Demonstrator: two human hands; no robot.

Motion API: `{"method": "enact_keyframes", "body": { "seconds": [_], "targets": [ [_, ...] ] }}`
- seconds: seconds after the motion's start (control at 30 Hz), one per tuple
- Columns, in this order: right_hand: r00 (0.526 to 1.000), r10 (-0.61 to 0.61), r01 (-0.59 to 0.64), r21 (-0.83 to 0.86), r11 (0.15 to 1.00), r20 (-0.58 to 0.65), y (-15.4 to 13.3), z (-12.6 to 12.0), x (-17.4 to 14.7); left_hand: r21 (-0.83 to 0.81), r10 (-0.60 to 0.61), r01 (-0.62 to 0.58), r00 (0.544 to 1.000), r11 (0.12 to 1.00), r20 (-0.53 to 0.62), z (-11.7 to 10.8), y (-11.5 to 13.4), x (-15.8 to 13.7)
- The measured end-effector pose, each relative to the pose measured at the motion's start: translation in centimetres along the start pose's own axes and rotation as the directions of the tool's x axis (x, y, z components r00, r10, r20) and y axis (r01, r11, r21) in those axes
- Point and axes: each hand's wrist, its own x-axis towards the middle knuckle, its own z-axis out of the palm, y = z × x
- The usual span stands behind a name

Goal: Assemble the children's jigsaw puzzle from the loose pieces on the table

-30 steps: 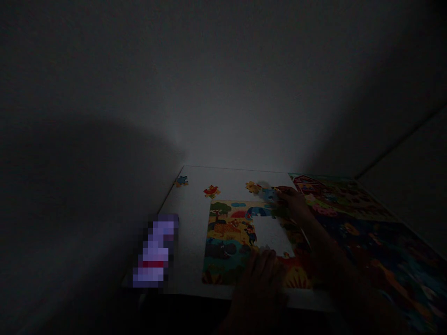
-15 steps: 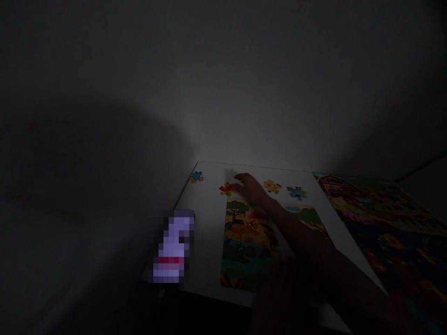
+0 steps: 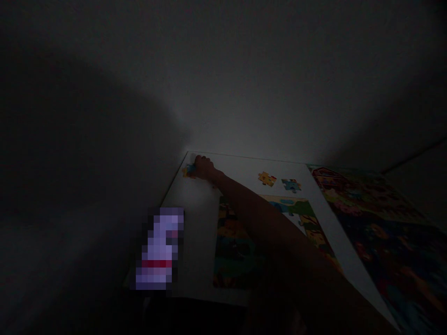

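Observation:
My right hand [image 3: 204, 167] reaches to the far left corner of the white table, its fingers curled down onto a blue and yellow puzzle piece [image 3: 189, 170]. Part of that piece is hidden by the fingers. Below my forearm lies a partly assembled animal puzzle [image 3: 233, 260], with a white gap showing in its upper right part. A yellow puzzle piece [image 3: 267, 179] and a blue puzzle piece [image 3: 291, 184] lie behind it. A sliver of red beside my wrist is mostly covered. My left hand [image 3: 295, 320] is a dim shape at the bottom edge, its fingers lost in the dark.
A phone-like lit object [image 3: 160, 251], blurred into blocks, lies at the table's left edge. On the right is a large colourful farm picture [image 3: 363, 223]. A pale wall [image 3: 244, 93] rises behind the white table [image 3: 195, 260]. The scene is very dark.
My right hand has moved left from beside the red piece to the blue and yellow piece in the corner, and its fingers have closed on it. The view has shifted slightly.

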Motion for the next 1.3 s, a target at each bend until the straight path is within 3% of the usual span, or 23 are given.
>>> {"method": "enact_keyframes", "body": {
  "seconds": [0.13, 0.23, 0.33, 0.4, 0.5, 0.63, 0.93, 1.07, 1.2, 1.3],
  "targets": [
    [0.988, -0.087, 0.121, 0.285, 0.951, -0.129, 2.9, -3.3, -4.6, -0.028, -0.019, 0.017, 0.998, 0.999, -0.063, -0.5, 0.7, -0.4],
    [0.968, -0.154, 0.233, 0.491, 0.839, -0.196, 7.3, -6.9, -12.3, 0.007, -0.015, 0.017, 0.989, 1.000, -0.146, -1.2, 0.7, -0.5],
    [0.994, -0.111, 0.076, 0.660, 0.748, 0.012, 12.1, -9.6, -21.6, 0.078, 0.024, -0.008, 0.979, 0.997, -0.203, -1.7, 0.5, -0.5],
    [0.990, -0.054, -0.055, 0.697, 0.715, 0.133, 14.8, -9.9, -26.7, 0.109, 0.055, -0.031, 0.973, 0.994, -0.224, -1.7, 0.4, -0.5],
    [0.983, 0.027, -0.153, 0.728, 0.669, 0.181, 16.9, -8.9, -31.1, 0.128, 0.068, -0.037, 0.967, 0.991, -0.244, -1.7, 0.4, -0.6],
    [0.990, 0.056, -0.137, 0.763, 0.632, 0.132, 17.0, -7.4, -32.1, 0.164, 0.099, -0.060, 0.966, 0.985, -0.239, -2.0, 0.5, -0.4],
    [0.998, 0.005, -0.043, 0.677, 0.735, 0.058, 17.1, -6.8, -31.9, 0.144, 0.044, -0.008, 0.969, 0.990, -0.245, -2.2, 0.8, -0.3],
    [0.999, 0.014, -0.031, 0.709, 0.704, 0.030, 16.7, -6.6, -31.8, 0.142, 0.054, -0.018, 0.966, 0.990, -0.254, -2.4, 0.8, -0.2],
    [0.992, 0.124, -0.052, 0.798, 0.601, -0.029, 17.1, -6.3, -31.4, 0.136, 0.065, -0.029, 0.961, 0.990, -0.268, -2.5, 0.8, -0.1],
    [0.934, 0.320, -0.055, 0.824, 0.564, -0.156, 18.1, -6.1, -31.0, 0.149, 0.063, -0.021, 0.957, 0.989, -0.283, -2.3, 0.8, -0.2]
  ]
}}
